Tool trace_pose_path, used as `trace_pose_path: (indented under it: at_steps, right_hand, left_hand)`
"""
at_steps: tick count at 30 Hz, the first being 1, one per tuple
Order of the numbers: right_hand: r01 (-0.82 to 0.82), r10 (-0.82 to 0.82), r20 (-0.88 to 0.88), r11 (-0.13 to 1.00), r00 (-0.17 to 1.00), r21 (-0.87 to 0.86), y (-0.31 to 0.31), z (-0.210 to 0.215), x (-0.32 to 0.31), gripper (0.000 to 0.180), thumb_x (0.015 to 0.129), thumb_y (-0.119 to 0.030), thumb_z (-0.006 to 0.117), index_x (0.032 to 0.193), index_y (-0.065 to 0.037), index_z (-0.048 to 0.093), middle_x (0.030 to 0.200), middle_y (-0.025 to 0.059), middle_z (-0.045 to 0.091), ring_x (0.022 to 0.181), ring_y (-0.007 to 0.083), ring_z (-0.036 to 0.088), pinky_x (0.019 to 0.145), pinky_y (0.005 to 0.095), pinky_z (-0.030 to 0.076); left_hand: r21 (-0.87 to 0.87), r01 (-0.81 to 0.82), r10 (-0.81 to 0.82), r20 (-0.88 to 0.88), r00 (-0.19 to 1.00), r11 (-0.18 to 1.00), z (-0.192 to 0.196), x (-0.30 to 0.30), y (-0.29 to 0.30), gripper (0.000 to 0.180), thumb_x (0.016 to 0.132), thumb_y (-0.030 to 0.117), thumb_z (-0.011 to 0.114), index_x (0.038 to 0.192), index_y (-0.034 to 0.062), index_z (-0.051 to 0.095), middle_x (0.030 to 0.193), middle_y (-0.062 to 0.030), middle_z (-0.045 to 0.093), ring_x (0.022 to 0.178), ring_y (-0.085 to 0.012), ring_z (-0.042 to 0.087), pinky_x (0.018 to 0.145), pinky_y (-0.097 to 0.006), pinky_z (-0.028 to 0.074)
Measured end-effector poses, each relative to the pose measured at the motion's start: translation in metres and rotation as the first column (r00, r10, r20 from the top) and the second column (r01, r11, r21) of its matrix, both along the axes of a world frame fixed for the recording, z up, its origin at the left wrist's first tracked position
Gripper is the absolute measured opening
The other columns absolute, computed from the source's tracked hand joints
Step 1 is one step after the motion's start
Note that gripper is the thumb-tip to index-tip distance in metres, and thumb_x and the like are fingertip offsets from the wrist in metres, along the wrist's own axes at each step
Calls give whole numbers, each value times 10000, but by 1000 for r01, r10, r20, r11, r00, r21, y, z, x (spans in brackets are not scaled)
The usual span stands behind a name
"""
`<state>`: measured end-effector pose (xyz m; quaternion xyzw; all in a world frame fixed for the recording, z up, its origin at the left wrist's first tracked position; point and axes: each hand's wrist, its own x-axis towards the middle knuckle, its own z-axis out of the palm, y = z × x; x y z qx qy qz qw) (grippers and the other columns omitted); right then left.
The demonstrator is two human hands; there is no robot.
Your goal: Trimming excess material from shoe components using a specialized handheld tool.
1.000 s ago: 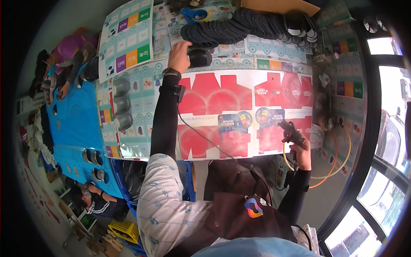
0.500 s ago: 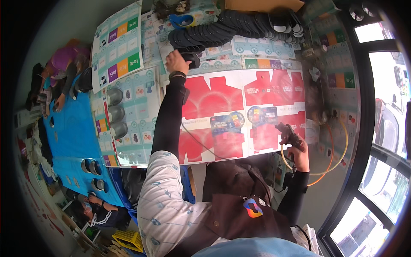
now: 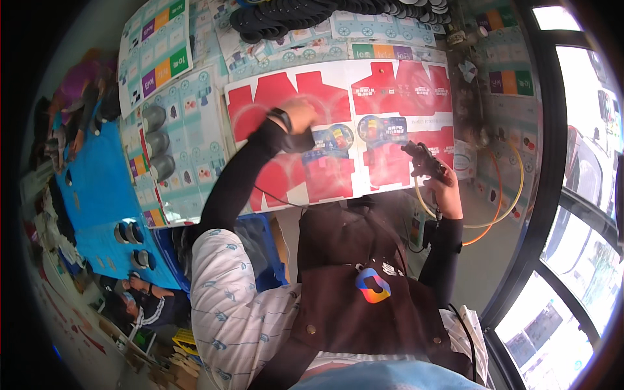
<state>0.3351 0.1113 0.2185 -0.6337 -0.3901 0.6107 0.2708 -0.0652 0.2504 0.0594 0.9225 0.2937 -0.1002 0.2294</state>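
Observation:
My left hand (image 3: 300, 117) is over the red printed sheet (image 3: 380, 83) on the table, blurred by motion. Below its fingers hangs a dark grey curved piece (image 3: 298, 142), apparently gripped by them. At the sheet's right edge, my right hand (image 3: 447, 192) is wrapped round a dark, crusted spray gun (image 3: 424, 160), which points up and left. Similar dark grey pieces lie overlapped in a long row (image 3: 279, 18) at the far side. Pale round haze marks cover parts of the red sheet.
Several grey rounded cups (image 3: 158, 141) stand left on printed sheets. A yellow hose (image 3: 520, 170) and an orange hose (image 3: 499, 195) loop at right beside the window. Two people are at the left, by a blue-covered table (image 3: 101, 188) with more cups.
My left hand has come back from the far row toward me, over the red sheet, with a dark grey piece. My right hand still holds the spray gun. The view has shifted.

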Motion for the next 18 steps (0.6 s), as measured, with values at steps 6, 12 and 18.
trace_pose_path:
  at_steps: [6, 12, 18]
  right_hand:
    - [-109, 110, -19, 993, 994, 41, 10, 5, 8, 492, 740, 83, 475, 1197, -18, 627, 987, 58, 735, 729, 57, 584, 546, 190, 404]
    - [-268, 269, -15, 963, 963, 23, 30, -6, 21, 377, 781, 6, 545, 1138, -27, 662, 944, 31, 739, 742, 67, 601, 550, 199, 429]
    - [-242, 244, -48, 970, 969, 34, 41, -15, 53, 301, 773, 0, 541, 1054, -9, 649, 868, 38, 706, 761, 94, 614, 596, 237, 472]
  left_hand:
    - [-33, -987, 972, 181, 148, 157, -5, 59, -109, 651, 739, 351, 841, 1218, -2, 577, 1314, -237, 547, 1273, -423, 481, 1029, -524, 419]
    - [-218, -968, 966, 197, -166, -122, -53, 69, -153, 330, 812, 197, 750, 1052, 8, 623, 975, -180, 704, 962, -370, 677, 850, -439, 524]
    - [-323, -946, 952, 293, -89, 11, -39, 115, -166, 349, 777, 220, 764, 1011, 25, 595, 924, -173, 693, 878, -362, 684, 764, -442, 531]
